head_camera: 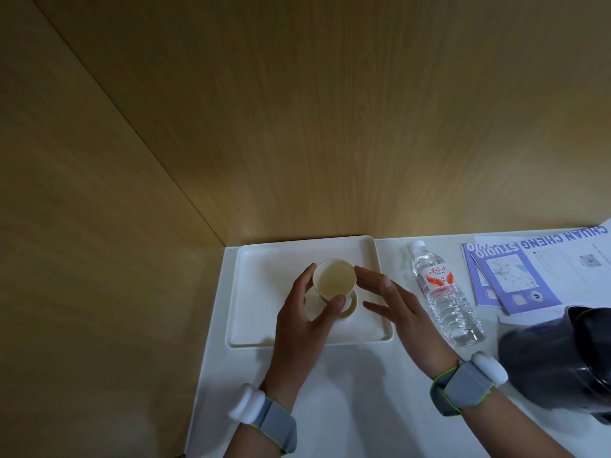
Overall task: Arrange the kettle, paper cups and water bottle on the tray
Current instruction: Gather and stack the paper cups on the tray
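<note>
Nearest us, at the right, a dark kettle [558,358] sits on the white counter [330,391] – likely the heaviest piece, its handle unclear. Of the hands, the left hand [301,322] pinches a paper cup [334,279] between thumb and fingers above a second cup [352,306] on the tray [264,292]; the right hand [400,309] lies open, fingers straight, beside it. We judge the cups light and crushable – hold the wall gently. Further right the water bottle [443,289] lies off the tray; round, it may roll, so grip mid-body.
</note>
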Demonstrator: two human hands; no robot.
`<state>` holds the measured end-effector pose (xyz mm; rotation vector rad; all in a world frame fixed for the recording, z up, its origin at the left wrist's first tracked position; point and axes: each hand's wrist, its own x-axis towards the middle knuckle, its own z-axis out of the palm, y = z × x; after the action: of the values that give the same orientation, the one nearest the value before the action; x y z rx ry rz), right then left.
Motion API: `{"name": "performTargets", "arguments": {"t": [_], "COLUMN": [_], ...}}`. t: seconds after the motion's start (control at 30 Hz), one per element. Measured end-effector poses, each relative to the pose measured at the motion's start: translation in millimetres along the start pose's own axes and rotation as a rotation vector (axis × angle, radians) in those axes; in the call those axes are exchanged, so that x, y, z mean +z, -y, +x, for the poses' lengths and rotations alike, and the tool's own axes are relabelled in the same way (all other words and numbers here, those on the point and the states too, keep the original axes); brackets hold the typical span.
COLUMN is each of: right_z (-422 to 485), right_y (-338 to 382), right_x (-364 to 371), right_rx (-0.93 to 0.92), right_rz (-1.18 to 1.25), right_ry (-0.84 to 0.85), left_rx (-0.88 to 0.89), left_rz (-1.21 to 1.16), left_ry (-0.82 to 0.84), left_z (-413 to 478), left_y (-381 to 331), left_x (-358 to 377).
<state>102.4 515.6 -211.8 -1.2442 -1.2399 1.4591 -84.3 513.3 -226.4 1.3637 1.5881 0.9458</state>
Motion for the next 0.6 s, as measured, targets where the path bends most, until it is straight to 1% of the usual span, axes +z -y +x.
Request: {"name": "performTargets", "arguments": {"t": [0.6], "right_z": [6], "right_y": [-32], "right_x": [-3], "right_rx": [0.091], "right_rz": [-0.001], "right_ry": [-0.044], "left_rx": [-0.044], "left_rz": [0.024], "left_ry": [0.028], "left_z": [0], "left_y": [22], "left_x": [11]}}
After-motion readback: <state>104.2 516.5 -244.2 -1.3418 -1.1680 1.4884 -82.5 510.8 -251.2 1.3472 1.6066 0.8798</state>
